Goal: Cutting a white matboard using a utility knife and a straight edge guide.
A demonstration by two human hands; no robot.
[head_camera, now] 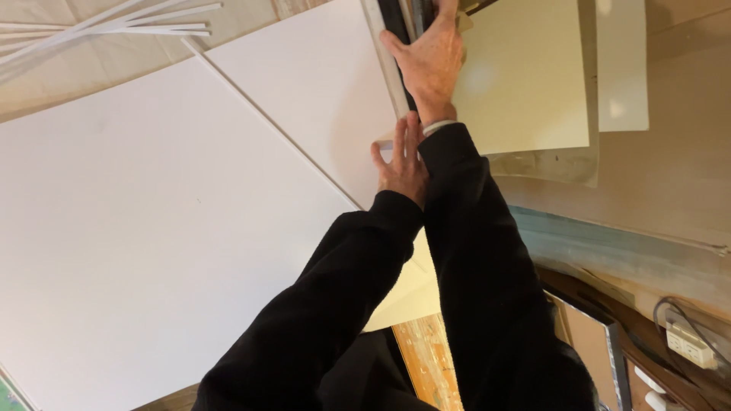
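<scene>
A big white board (152, 228) covers most of the work surface, and a second white board (320, 84) lies beyond a thin cut line. My right hand (430, 65) presses down on a long dark straightedge (396, 30) that runs along the second board's right edge. My left hand (402, 164) rests just below it, fingers apart and pointing up against the straightedge's near end. Both arms wear black sleeves. Whether the left hand holds a small tool is hidden.
A cream sheet (525, 76) and a narrow white strip (623, 65) lie to the right on a brown bench. Thin white offcut strips (114, 30) are piled at the top left. A white power strip (689, 344) with cables sits at the lower right.
</scene>
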